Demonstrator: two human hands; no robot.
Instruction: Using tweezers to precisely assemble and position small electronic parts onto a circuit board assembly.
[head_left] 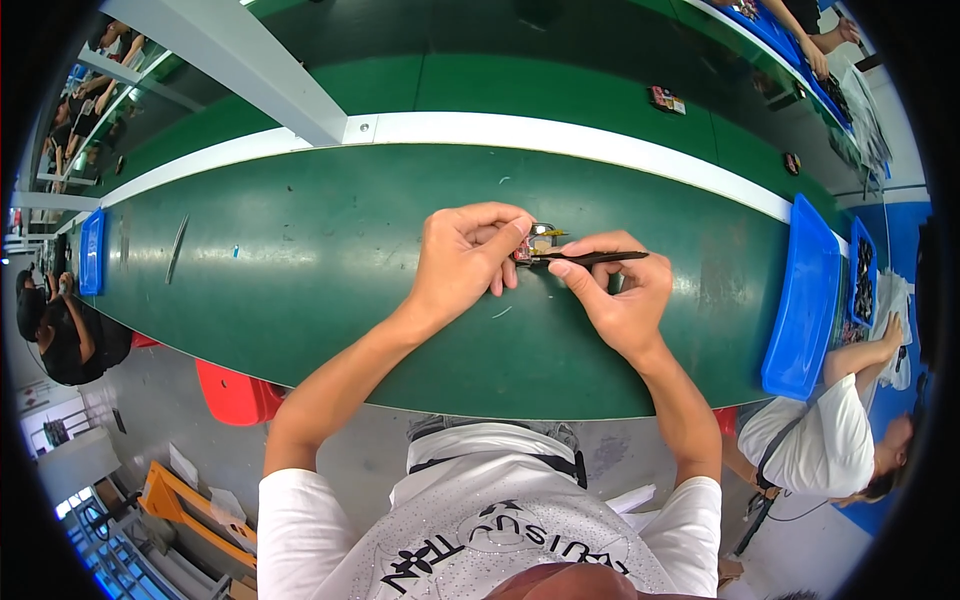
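Note:
My left hand [465, 258] pinches a small electronic part [536, 243] with red and metal bits against the green work table [300, 260]. My right hand [615, 290] holds black tweezers [590, 258], their tip pointing left and touching the part. Both hands meet near the middle of the table, with my forearms coming up from the lower edge.
A blue tray [805, 300] lies on the table's right end, and a second blue tray [91, 250] at the far left. A person in a white shirt [835, 440] sits to my right. A red stool [235, 392] stands below the table's edge. Other workers sit at left.

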